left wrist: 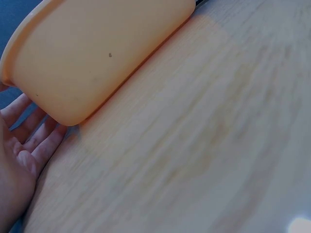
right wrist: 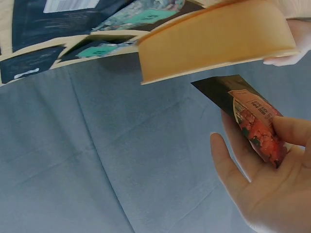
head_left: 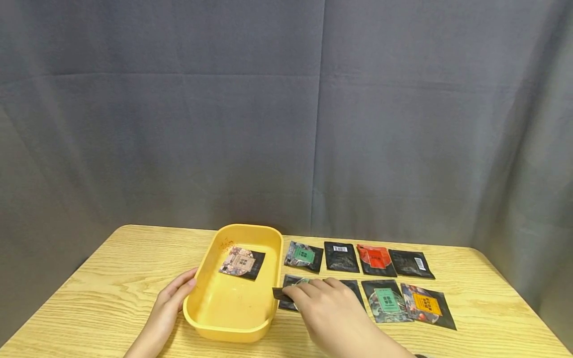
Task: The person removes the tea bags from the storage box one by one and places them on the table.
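My left hand (head_left: 163, 303) touches the left outer side of a yellow plastic bin (head_left: 237, 311), its fingertips up at the rim. In the left wrist view its fingers (left wrist: 43, 133) lie loosely extended along the wall. Between thumb and fingers, my right hand (head_left: 333, 308) pinches a flat black sachet (right wrist: 255, 116) with a red food picture and a pinkish label. That sachet is close by the bin's right rim, seen nearly edge-on from the head. Inside the bin, toward the back, lies another sachet (head_left: 241, 263) with a beige label.
Two rows of sachets lie right of the bin. Behind are a green-labelled one (head_left: 304, 255), a barcoded black one (head_left: 341, 257), a red one (head_left: 376, 259) and another black one (head_left: 411, 263). In front lie green (head_left: 387, 301) and orange-labelled (head_left: 428, 304) ones; my right hand covers others partly. A grey curtain (head_left: 286, 124) hangs behind.
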A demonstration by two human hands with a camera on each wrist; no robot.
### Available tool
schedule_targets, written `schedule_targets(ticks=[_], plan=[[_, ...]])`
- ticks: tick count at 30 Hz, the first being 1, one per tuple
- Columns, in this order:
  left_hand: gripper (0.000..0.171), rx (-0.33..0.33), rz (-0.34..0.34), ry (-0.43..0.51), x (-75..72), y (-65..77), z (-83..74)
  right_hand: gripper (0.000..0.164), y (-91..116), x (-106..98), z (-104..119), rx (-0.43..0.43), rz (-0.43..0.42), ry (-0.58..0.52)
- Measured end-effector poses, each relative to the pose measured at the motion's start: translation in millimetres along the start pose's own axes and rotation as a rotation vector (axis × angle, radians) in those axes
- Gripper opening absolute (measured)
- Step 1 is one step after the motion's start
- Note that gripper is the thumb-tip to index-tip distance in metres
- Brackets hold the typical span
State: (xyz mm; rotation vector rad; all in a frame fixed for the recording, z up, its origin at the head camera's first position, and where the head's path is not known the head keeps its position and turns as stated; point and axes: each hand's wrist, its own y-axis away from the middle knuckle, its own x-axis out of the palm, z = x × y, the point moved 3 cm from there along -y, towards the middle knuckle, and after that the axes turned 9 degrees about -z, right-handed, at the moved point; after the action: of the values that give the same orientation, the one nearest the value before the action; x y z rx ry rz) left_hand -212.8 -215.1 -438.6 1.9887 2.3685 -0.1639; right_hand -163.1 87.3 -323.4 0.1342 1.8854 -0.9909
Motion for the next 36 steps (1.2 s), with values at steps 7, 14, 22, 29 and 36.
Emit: schedule_targets(ticks=[7, 14, 22, 29, 36], plan=[[0.051, 0.006, 0.001, 0.003, 0.0, 0.2, 0.1, 0.030, 10.4, 3.6, -3.0, -0.013, 0.004, 0.014], [0.051, 0.002, 0.001, -0.002, 0.4, 1.0, 0.5, 0.053, 22.1, 10.4, -7.6, -0.016, 0.168, -0.023], [0.050, 0.028, 0.006, 0.000, -0.6, 0.8, 0.4, 0.069, 32.9, 23.9, -6.8, -0.061, 0.274, -0.057], [0.050, 0.052, 0.015, -0.008, -1.2, 2.2, -1.4, 0.055, 35.4, 27.4, 3.1, -0.129, 0.220, 0.021], [0.050, 0.071, 0.033, -0.013, -0.4, 1.8, -3.8, 0.032, 36.9, 30.5, 9.8, -0.146, 0.293, 0.014]])
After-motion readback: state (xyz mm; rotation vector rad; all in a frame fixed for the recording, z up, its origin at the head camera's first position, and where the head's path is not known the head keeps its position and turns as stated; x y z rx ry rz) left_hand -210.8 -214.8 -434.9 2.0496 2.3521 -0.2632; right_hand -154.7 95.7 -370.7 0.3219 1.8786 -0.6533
